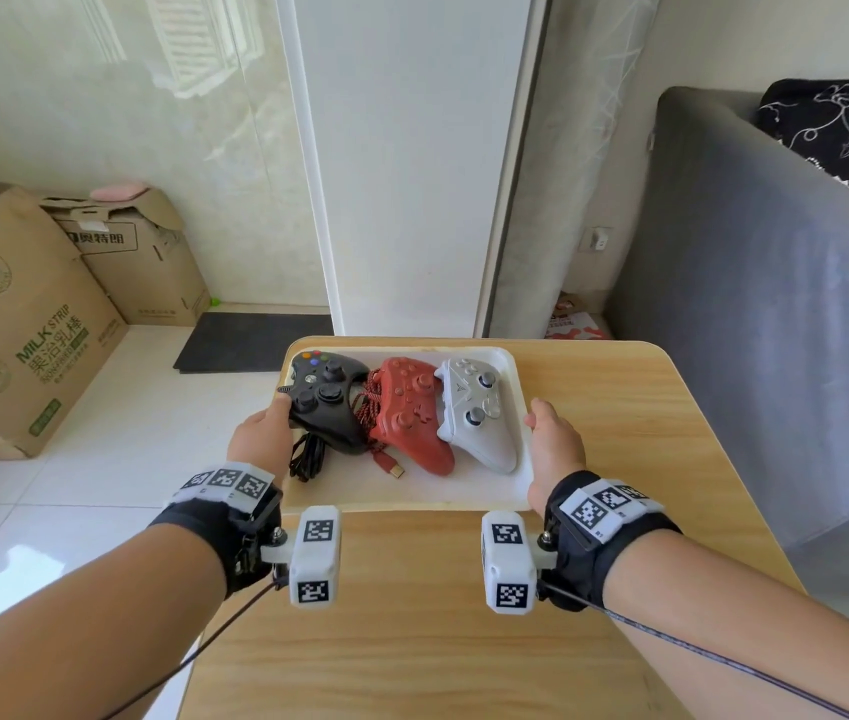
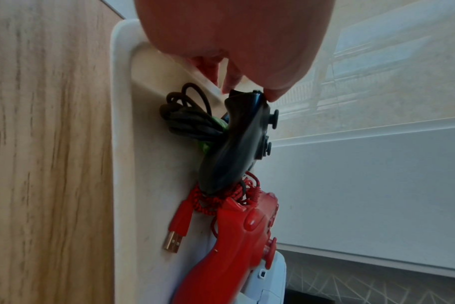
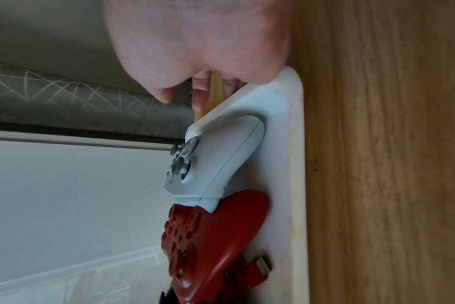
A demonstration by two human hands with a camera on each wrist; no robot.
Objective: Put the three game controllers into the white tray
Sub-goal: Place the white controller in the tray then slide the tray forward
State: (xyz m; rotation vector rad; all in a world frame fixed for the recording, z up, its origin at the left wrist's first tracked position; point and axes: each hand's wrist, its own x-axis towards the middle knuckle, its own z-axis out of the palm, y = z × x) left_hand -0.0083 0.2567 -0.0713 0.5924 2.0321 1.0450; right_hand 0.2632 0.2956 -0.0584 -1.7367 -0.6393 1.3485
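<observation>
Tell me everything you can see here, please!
Game controllers: 3, black, red, white, side by side in the tray.
White plastic tray: 1, on the table.
Light wooden table: 1, in front of the person.
Brown cardboard boxes: 2, on the floor, left.
Grey sofa: 1, right.
Black floor mat: 1, beyond the table.
Hands: left hand touching the black controller at the tray's left edge; right hand at the tray's right edge.
</observation>
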